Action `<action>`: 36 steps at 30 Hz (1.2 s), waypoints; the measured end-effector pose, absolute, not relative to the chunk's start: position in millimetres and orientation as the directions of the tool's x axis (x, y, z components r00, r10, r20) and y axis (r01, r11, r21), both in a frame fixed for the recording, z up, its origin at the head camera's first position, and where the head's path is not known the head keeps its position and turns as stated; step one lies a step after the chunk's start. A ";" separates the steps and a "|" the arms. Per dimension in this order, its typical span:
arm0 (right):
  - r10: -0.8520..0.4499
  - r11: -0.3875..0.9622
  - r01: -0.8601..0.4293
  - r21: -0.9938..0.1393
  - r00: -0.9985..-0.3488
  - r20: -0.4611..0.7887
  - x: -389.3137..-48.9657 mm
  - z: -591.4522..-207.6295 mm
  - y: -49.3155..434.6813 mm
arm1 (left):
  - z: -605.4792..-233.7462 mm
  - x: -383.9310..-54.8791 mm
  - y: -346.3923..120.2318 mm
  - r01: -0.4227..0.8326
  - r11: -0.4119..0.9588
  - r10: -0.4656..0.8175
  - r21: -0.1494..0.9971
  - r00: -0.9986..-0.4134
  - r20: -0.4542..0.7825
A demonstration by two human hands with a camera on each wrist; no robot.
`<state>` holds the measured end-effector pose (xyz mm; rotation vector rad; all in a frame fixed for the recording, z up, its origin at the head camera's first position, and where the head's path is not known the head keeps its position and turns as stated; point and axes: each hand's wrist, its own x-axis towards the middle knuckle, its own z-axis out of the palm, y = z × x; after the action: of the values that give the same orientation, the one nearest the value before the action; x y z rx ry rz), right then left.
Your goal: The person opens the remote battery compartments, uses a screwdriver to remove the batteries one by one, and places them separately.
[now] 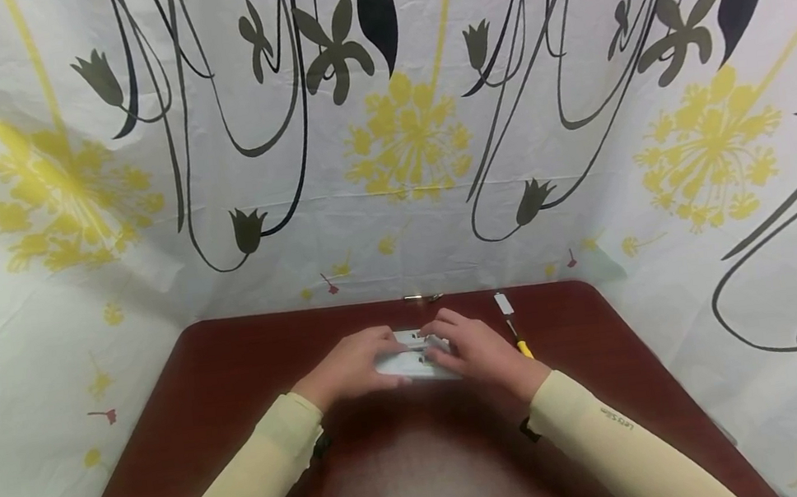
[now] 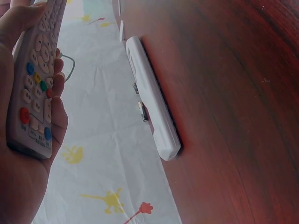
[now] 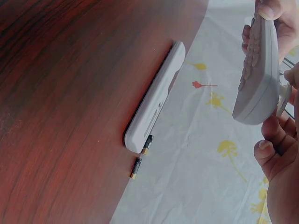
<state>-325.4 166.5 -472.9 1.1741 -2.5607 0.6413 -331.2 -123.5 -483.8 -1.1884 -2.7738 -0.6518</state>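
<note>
My left hand grips a white remote control, with the thumb over its button side and the fingers wrapped behind. Its buttons face the left wrist camera. At the back of this remote is my right hand; its thumb and fingers pinch a thin white battery cover there. The battery compartment is mostly hidden by the fingers. A second white remote lies face down on the table just beyond the hands, its compartment side up.
Two small black-and-gold batteries lie near the table's far edge. To the right rests a screwdriver with a yellow handle, and a white cover piece beside its tip. Flower-printed sheeting surrounds the dark red table.
</note>
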 end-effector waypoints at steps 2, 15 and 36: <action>-0.628 0.605 -0.743 -0.286 -0.666 0.403 -327.3 -473.6 169.0 | -483.6 -330.7 -123.9 0.700 0.615 0.678 0.362 -0.705 0.210; -0.267 0.785 -0.420 -0.455 -0.893 0.362 -367.8 -484.8 227.3 | -485.6 -328.8 -127.9 0.670 0.639 0.649 0.379 -0.733 0.203; -0.147 0.853 -0.210 -0.478 -0.975 0.166 -425.0 -510.9 302.3 | -488.4 -328.4 -132.0 0.646 0.661 0.630 0.383 -0.754 0.184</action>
<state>-425.0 302.3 -510.9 0.2809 -2.9048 0.7698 -328.4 -132.0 -488.4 -1.0871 -2.8302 -0.6736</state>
